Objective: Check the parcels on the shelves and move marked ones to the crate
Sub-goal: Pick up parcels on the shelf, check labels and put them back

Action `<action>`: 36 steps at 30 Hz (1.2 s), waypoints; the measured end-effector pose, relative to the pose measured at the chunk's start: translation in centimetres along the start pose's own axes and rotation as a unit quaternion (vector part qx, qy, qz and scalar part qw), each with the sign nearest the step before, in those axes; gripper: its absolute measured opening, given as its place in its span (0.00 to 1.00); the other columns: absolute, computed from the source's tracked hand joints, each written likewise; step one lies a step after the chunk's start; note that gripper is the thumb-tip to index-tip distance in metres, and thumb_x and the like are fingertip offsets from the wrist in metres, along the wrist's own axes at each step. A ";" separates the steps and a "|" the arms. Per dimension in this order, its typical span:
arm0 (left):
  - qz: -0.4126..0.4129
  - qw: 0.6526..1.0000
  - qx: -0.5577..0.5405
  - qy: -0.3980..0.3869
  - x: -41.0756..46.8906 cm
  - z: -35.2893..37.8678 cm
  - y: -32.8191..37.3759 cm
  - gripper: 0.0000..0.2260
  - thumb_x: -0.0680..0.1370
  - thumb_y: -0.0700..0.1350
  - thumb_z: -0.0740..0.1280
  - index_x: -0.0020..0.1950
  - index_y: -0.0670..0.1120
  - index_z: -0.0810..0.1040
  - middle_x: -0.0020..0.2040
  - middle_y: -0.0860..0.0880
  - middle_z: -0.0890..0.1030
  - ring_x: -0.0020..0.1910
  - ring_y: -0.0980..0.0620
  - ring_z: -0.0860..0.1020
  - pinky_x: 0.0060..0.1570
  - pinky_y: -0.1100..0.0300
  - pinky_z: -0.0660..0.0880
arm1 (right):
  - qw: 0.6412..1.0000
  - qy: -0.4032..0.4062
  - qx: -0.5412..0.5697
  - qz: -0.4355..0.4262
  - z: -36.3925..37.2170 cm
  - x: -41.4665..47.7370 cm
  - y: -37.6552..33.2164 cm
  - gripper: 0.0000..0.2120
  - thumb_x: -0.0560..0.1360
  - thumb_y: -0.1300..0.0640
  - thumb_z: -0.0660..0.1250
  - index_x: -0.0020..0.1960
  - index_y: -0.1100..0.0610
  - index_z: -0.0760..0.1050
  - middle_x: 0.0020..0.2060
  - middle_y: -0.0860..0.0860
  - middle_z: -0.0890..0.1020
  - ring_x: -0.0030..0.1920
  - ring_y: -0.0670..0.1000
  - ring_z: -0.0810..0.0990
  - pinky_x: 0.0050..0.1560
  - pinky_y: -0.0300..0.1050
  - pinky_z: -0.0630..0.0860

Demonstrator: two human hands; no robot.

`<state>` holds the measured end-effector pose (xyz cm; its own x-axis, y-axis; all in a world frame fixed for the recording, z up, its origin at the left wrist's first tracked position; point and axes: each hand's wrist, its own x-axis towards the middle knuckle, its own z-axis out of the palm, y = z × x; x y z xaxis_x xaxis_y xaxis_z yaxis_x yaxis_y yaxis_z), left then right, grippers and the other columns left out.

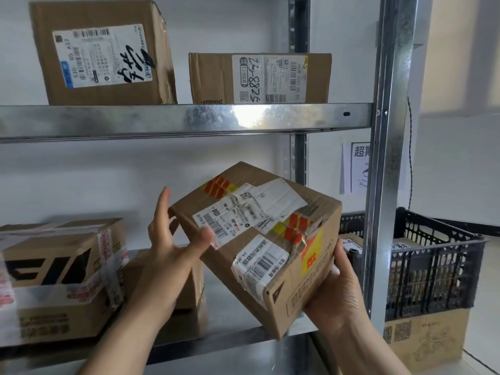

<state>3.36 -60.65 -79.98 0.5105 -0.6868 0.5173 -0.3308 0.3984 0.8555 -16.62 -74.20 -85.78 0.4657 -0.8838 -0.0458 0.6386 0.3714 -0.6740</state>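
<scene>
Head view: brown cardboard parcel with white labels and red-yellow tape [259,239], held tilted before the lower shelf for checking.
Right hand [338,288] grips its lower corner and left hand [167,247] steadies it with straight fingers. Black plastic crate [438,266] beyond the grey steel post [384,185] already holds a parcel. Two pen-marked boxes [102,55] [259,79] wait above. The carry probably must pass in front of the post.

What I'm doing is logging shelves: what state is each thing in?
Held parcel: tilted, in the air.
Left hand: open, touching its left side.
Right hand: gripping its lower right corner.
Crate: parcels inside.
Upper-left parcel: standing, black marker scrawl.
Upper-right parcel: standing, number handwritten.
</scene>
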 end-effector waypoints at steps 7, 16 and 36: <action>-0.046 0.994 -0.060 0.081 -0.7 0.1 -2.3 0.47 0.56 0.60 0.84 0.72 0.56 0.70 0.61 0.52 0.82 0.60 0.49 0.81 0.65 0.41 0.75 | 0.983 0.054 -0.170 -0.040 2.3 -0.3 -0.8 0.33 0.77 0.31 0.58 0.66 0.56 0.77 0.58 0.62 0.83 0.59 0.61 0.82 0.64 0.66 0.74; -0.051 0.988 -0.050 0.133 -1.4 1.9 -5.0 0.33 0.62 0.47 0.81 0.63 0.50 0.71 0.56 0.44 0.83 0.53 0.46 0.84 0.55 0.45 0.80 | 0.978 0.029 -0.206 0.011 2.2 0.1 -1.6 0.33 0.75 0.26 0.54 0.58 0.49 0.83 0.55 0.54 0.87 0.60 0.61 0.82 0.49 0.64 0.80; -0.153 0.981 0.108 0.053 -1.1 6.6 -11.0 0.24 0.75 0.41 0.74 0.64 0.59 0.67 0.65 0.54 0.75 0.63 0.55 0.73 0.61 0.54 0.71 | 0.963 0.054 -0.246 -0.098 -2.3 4.6 -2.0 0.15 0.82 0.63 0.64 0.67 0.52 0.76 0.51 0.54 0.87 0.44 0.53 0.84 0.41 0.50 0.77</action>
<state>1.18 -68.25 -90.10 0.6887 -0.6820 0.2463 -0.3040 0.0368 0.9520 -17.14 -79.69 -86.39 0.2829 -0.9573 0.0595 0.3272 0.0380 -0.9442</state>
